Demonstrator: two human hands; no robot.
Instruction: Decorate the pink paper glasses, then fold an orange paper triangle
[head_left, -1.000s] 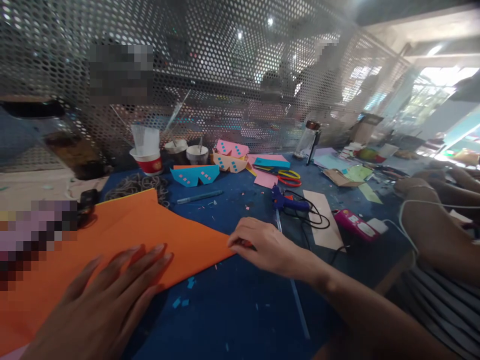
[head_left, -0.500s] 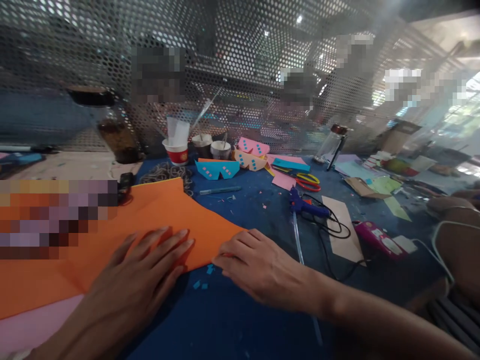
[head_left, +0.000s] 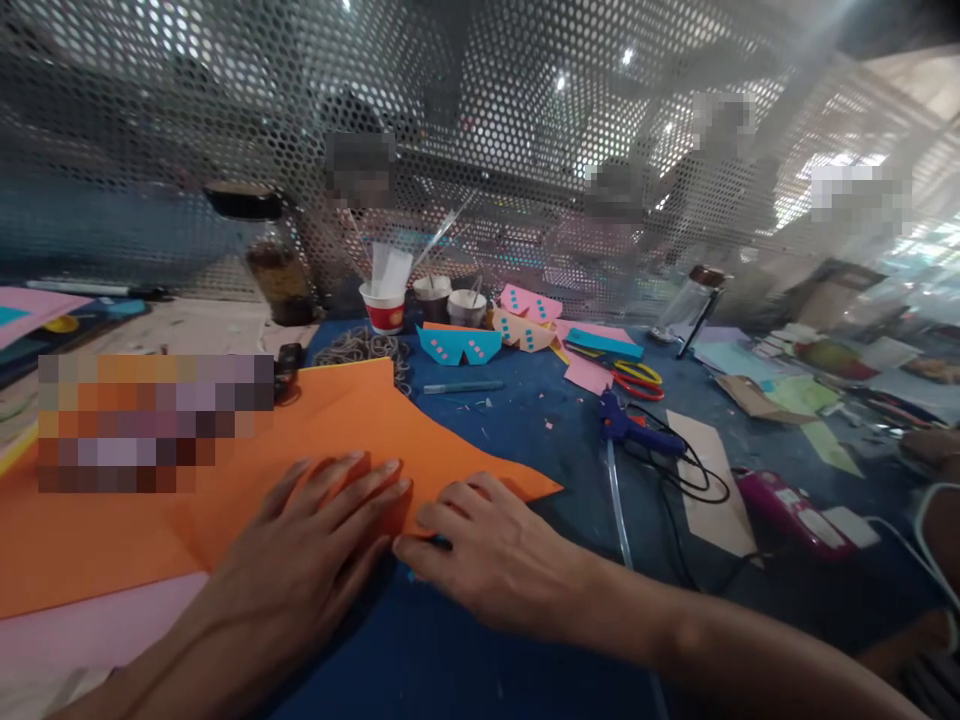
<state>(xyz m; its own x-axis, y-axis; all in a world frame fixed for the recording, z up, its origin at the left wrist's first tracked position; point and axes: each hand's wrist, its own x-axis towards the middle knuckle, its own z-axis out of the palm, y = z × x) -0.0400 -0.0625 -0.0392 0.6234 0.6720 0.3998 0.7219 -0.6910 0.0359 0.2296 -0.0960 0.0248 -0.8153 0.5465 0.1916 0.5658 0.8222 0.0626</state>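
A large folded orange paper sheet [head_left: 360, 420] lies on the blue tabletop [head_left: 525, 420]. My left hand [head_left: 315, 560] rests flat on it, fingers stretched out and spread, pressing near its lower folded edge. My right hand [head_left: 487, 550] lies just to the right, fingers extended along that same edge, fingertips almost meeting those of the left. Neither hand holds anything. A pink sheet [head_left: 97, 630] shows under the orange one at the lower left.
A blue glue gun [head_left: 634, 430] with black cord, scissors [head_left: 637, 378], a pen [head_left: 461, 387], paper cups [head_left: 384, 305], blue and pink folded paper pieces [head_left: 459, 345], a magenta device [head_left: 787, 500] and loose papers crowd the far side. A perforated metal screen [head_left: 480, 150] stands behind. Another person's arm [head_left: 934, 450] is at right.
My right hand has slid left along the orange sheet's edge, from its right tip to beside my left hand. The view has shifted, so everything sits further right.
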